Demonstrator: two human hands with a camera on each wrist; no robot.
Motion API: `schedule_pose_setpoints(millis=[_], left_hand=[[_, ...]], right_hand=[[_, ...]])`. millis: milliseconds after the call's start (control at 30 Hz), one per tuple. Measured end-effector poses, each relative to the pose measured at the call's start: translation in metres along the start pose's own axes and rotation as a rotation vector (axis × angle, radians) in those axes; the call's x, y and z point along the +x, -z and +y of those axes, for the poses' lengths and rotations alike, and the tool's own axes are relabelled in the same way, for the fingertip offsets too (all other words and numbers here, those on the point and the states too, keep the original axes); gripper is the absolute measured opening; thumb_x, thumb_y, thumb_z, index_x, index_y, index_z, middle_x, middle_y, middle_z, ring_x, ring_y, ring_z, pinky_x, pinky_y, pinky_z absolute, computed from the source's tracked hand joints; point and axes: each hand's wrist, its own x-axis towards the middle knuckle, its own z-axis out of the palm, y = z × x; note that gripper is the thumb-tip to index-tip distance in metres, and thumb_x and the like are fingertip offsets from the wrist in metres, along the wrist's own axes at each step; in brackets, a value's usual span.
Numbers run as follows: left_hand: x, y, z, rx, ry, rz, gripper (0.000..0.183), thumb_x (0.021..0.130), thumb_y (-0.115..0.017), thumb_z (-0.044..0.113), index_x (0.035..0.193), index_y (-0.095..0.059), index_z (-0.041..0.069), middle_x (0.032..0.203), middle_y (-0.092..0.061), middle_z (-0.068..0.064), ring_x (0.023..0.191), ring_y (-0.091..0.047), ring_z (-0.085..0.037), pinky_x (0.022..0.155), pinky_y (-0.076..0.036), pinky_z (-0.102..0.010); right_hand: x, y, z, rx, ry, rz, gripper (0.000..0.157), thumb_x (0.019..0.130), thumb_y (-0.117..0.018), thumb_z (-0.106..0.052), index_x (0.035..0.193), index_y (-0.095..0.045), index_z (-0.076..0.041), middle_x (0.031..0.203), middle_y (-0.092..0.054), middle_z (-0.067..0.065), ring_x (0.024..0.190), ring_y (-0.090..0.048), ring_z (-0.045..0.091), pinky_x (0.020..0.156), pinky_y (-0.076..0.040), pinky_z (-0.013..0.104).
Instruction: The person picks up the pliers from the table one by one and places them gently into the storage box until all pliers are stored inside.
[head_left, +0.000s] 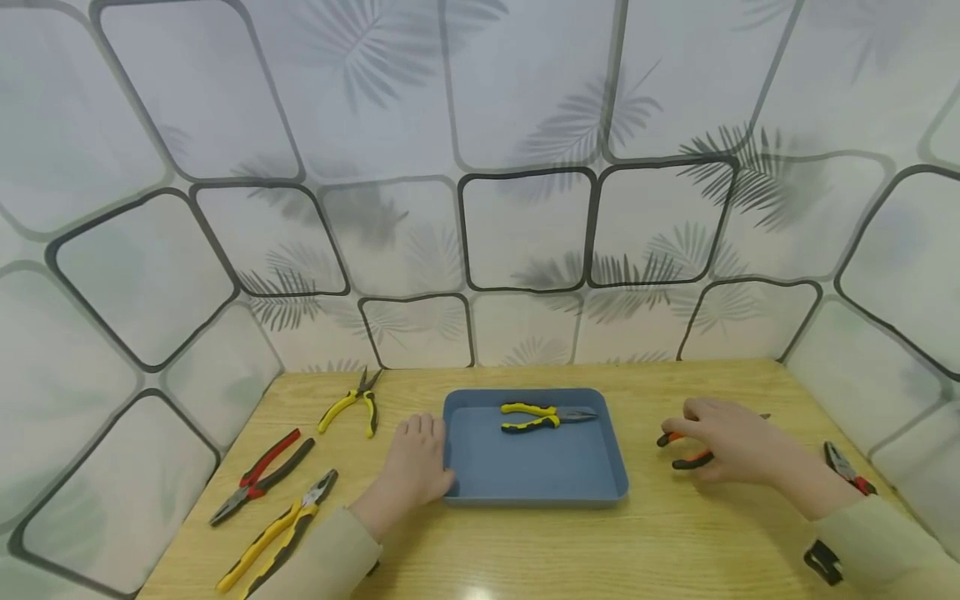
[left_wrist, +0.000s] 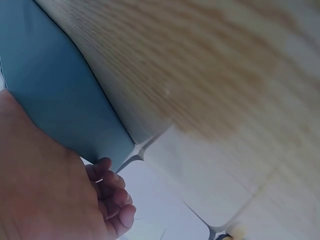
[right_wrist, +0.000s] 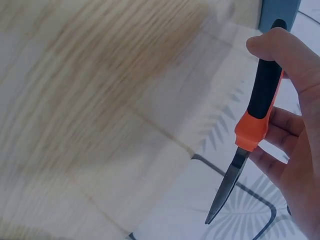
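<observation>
My left hand (head_left: 417, 462) rests against the left side of the blue tray (head_left: 536, 497). In the left wrist view its fingers lie loosely bent beside the tray's outer wall (left_wrist: 55, 75); the thumb is hidden there. Inside the tray lie yellow-and-black long-nose pliers (head_left: 551, 417), jaws pointing right. To the right of the tray, my right hand (head_left: 738, 440) grips orange-and-black pliers (head_left: 693, 460). The right wrist view shows these pliers (right_wrist: 258, 122) edge-on, with the thumb on a black handle and the fingers behind; their metal nose points away from the hand.
On the left lie small yellow-and-black pliers (head_left: 365, 400), red-and-black pliers (head_left: 258, 482) and large yellow-and-black pliers (head_left: 288, 521). Red-handled pliers (head_left: 847, 468) lie by the table's right edge. Patterned panels (head_left: 525, 233) enclose the wooden table (head_left: 525, 550) at the back and sides.
</observation>
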Motion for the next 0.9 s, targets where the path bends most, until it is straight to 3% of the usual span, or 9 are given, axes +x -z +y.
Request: schedule_pose_setpoints(millis=[300,567,900], left_hand=[[0.0,-0.004,-0.005,-0.105,-0.03,0.028,0.061,0.086,-0.072,0.043,0.124,-0.055,-0.002,0.107,-0.056,-0.016,0.102,-0.055,-0.031,0.091,-0.048,-0.046],[0.001,-0.001,-0.008,-0.111,-0.056,0.005,0.066,0.086,-0.073,0.045,0.128,-0.055,-0.002,0.118,-0.059,-0.019,0.112,-0.058,-0.034,0.099,-0.049,-0.051],[-0.001,0.002,-0.009,-0.128,-0.052,-0.011,0.065,0.088,-0.071,0.043,0.132,-0.053,-0.002,0.118,-0.056,-0.018,0.11,-0.053,-0.034,0.098,-0.047,-0.05]], right_hand=[[0.02,0.003,-0.011,-0.015,0.019,0.002,0.065,0.07,-0.099,-0.039,0.126,-0.067,-0.027,0.09,-0.044,-0.009,0.072,-0.029,0.006,0.063,-0.026,0.024],[0.037,0.009,-0.022,-0.02,0.052,0.077,0.064,0.067,-0.099,-0.034,0.121,-0.065,-0.028,0.089,-0.047,-0.007,0.072,-0.033,0.007,0.062,-0.03,0.024],[0.056,0.018,-0.033,-0.024,0.051,0.06,0.064,0.071,-0.097,-0.035,0.127,-0.068,-0.026,0.09,-0.049,-0.005,0.072,-0.033,0.008,0.061,-0.029,0.024]])
